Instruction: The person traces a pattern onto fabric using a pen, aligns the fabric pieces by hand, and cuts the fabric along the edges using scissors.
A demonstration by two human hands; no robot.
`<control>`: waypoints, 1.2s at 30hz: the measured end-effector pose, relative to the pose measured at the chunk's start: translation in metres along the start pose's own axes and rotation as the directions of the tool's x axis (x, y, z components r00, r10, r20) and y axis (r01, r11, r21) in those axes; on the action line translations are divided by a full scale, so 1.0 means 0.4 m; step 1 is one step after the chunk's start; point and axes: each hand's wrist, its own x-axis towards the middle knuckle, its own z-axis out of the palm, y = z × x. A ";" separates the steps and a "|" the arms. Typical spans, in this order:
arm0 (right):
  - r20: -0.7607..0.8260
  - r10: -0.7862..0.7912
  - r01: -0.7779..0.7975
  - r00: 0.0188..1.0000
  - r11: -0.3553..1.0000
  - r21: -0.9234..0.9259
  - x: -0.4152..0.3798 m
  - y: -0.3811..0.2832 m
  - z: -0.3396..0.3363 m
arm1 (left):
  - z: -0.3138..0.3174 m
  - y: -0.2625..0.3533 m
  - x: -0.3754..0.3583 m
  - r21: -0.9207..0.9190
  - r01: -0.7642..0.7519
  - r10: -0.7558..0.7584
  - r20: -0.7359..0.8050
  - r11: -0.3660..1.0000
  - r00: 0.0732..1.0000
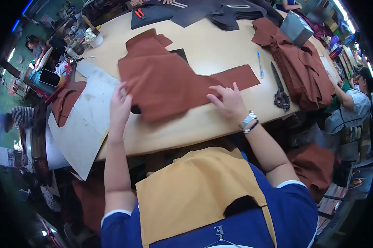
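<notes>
A reddish-brown fabric piece (165, 78), cut in an irregular shape with a long strip reaching right, lies over the pale table in front of me. My left hand (121, 102) is closed on its left edge, where the cloth lifts a little near a dark gap. At the lower right edge, my right hand (228, 102) has its fingers apart, the tips resting at the cloth where the strip begins. A silver bracelet and a dark band circle that wrist. Part of a dark piece (179, 54) shows from behind the brown fabric.
Large scissors (280, 89) and a pen (260, 65) lie to the right, beside a stack of brown fabric (304, 70) under a metal block (296, 28). A pale pattern sheet (87, 115) overhangs the table's left front. Black pieces (153, 17) and another person's hands are at the far side.
</notes>
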 end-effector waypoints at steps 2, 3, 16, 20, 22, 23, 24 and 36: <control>-0.113 -0.130 0.136 0.985 0.990 0.046 0.019 0.011 -0.021 | -0.110 -0.001 -0.128 -0.086 0.087 -0.089 -0.027 0.993 0.996; -0.173 -0.190 0.203 0.966 0.977 0.061 0.043 0.017 -0.030 | -0.159 -0.003 -0.187 -0.105 0.137 -0.142 -0.040 0.985 0.989; -0.140 -0.144 0.146 0.980 0.989 -0.002 0.648 -0.031 0.195 | -0.212 -0.068 -0.392 -0.203 0.339 -0.376 -0.187 0.919 0.908; -0.158 -0.063 0.057 0.985 0.998 -0.042 0.725 -0.071 0.212 | -0.194 -0.067 -0.374 -0.176 0.312 -0.344 -0.204 0.934 0.916; -0.219 -0.093 0.102 0.971 0.994 0.031 0.754 -0.054 0.225 | -0.185 -0.072 -0.362 -0.130 0.288 -0.311 -0.230 0.949 0.922; -0.216 -0.101 0.118 0.971 0.991 0.064 0.773 -0.038 0.232 | -0.187 -0.072 -0.351 -0.105 0.265 -0.283 -0.235 0.958 0.930; -0.208 -0.109 0.131 0.972 0.987 0.096 0.785 -0.023 0.239 | -0.183 -0.060 -0.335 -0.080 0.243 -0.255 -0.241 0.967 0.936; -0.217 -0.031 0.008 0.976 0.994 -0.106 0.288 0.306 -0.140 | -0.226 -0.172 0.166 0.349 -0.135 0.167 -0.062 0.927 0.984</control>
